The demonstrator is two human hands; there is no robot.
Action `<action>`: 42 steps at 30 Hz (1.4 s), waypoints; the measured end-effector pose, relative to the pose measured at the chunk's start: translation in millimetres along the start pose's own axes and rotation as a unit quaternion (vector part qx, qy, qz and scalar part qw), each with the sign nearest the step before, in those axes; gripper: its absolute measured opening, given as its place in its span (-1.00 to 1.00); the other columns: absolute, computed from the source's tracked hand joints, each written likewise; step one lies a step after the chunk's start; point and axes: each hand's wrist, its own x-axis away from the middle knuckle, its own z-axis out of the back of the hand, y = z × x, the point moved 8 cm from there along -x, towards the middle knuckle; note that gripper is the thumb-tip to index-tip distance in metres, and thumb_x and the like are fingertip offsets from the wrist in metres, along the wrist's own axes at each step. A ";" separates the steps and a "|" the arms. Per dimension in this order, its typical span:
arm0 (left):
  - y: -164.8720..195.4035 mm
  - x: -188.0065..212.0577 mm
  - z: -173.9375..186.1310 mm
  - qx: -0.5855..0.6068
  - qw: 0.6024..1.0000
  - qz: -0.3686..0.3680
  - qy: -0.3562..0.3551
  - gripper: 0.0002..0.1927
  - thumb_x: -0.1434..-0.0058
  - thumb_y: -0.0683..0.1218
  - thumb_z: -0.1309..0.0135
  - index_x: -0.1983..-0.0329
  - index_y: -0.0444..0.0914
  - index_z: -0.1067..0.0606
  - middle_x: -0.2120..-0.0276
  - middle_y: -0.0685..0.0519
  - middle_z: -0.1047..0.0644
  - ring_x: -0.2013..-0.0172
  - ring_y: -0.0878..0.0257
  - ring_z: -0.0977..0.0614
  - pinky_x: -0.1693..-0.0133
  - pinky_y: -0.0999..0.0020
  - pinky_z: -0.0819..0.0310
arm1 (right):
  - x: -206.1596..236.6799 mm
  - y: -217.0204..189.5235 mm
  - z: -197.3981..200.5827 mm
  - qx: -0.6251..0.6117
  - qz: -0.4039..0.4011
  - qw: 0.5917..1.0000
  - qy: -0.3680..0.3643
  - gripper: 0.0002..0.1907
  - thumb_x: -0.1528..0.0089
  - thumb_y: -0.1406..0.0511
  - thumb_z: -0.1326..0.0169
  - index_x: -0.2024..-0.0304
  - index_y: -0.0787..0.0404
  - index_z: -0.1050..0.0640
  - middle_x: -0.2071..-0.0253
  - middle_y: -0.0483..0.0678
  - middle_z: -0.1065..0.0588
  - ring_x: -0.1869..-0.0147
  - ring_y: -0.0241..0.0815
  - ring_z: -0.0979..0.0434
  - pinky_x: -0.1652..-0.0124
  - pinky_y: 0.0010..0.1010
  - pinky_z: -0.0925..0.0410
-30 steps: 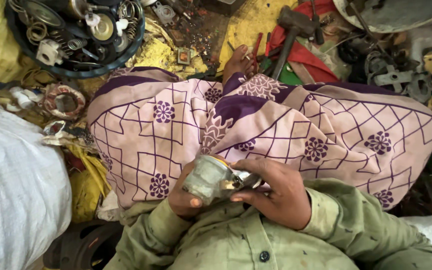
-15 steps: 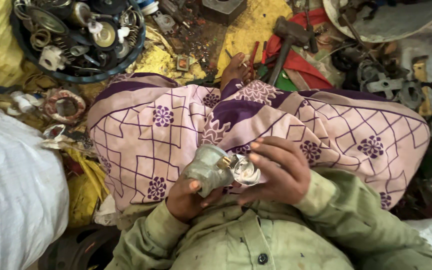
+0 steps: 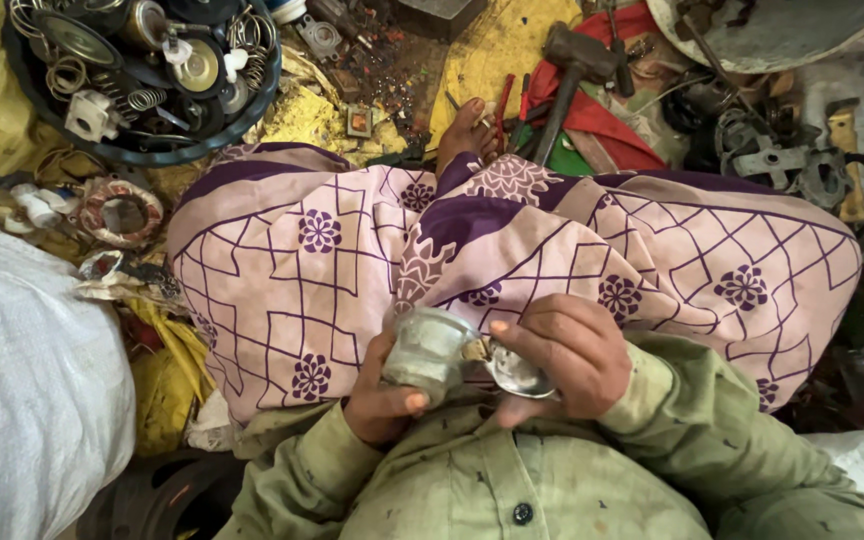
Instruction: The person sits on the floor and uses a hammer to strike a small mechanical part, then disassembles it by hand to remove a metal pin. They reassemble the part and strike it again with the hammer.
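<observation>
My left hand (image 3: 382,395) grips a dull grey metal cylinder housing (image 3: 430,347), holding it tilted in my lap, close to my chest. My right hand (image 3: 564,355) pinches a round shiny metal disc (image 3: 517,372) against the housing's right end, fingers curled over it. Both hands rest above a pink cloth with purple lines and flowers (image 3: 352,250) that covers my crossed legs. Olive green sleeves (image 3: 692,420) cover both arms. A bare foot (image 3: 462,128) pokes out past the cloth.
A dark round tub of springs and metal parts (image 3: 142,70) sits at the top left. A copper-wound coil (image 3: 120,210) lies left of my knee. A hammer (image 3: 567,75) lies on red cloth at the top. A white sack (image 3: 22,380) fills the left side. Scrap metal (image 3: 782,150) lies at the right.
Both hands with the housing have lifted slightly closer to my chest. The right hand has shifted its grip on the shiny disc at the housing's end.
</observation>
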 end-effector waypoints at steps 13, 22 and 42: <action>27.3 9.9 -10.3 -0.237 0.957 -0.155 0.068 -0.10 0.09 -0.10 -0.46 -0.32 -0.42 -0.34 -0.09 -0.10 -0.57 -0.10 0.19 -0.62 -0.16 0.28 -0.53 | 29.1 32.9 -12.2 -0.174 -0.351 0.917 -0.070 -0.65 -0.38 0.17 0.06 0.24 0.29 -0.63 0.53 -0.04 -0.51 0.51 -0.20 -0.55 0.43 -0.38 -0.38; 55.3 12.5 -33.3 -0.393 0.887 -0.231 0.076 -0.12 0.09 -0.18 -0.47 -0.32 -0.44 -0.35 -0.05 -0.16 -0.61 -0.07 0.17 -0.67 -0.16 0.27 -0.55 | 62.1 49.5 -33.9 -0.296 -0.487 0.819 -0.058 -0.53 -0.44 0.18 0.13 0.42 0.32 -0.61 0.68 -0.11 -0.43 0.63 -0.36 -0.35 0.56 -0.44 -0.23; 18.1 -4.6 -2.0 -0.199 0.964 0.023 0.176 -0.41 0.00 -0.08 -0.37 -0.09 -0.40 -0.53 0.15 0.00 -0.64 0.18 0.30 -0.63 0.08 0.38 -0.54 | 16.4 30.1 -6.6 0.161 0.083 0.979 -0.089 -0.46 -0.05 0.33 -0.17 -0.09 0.38 -0.57 0.01 0.08 -0.53 -0.02 0.01 -0.55 0.05 -0.19 -0.47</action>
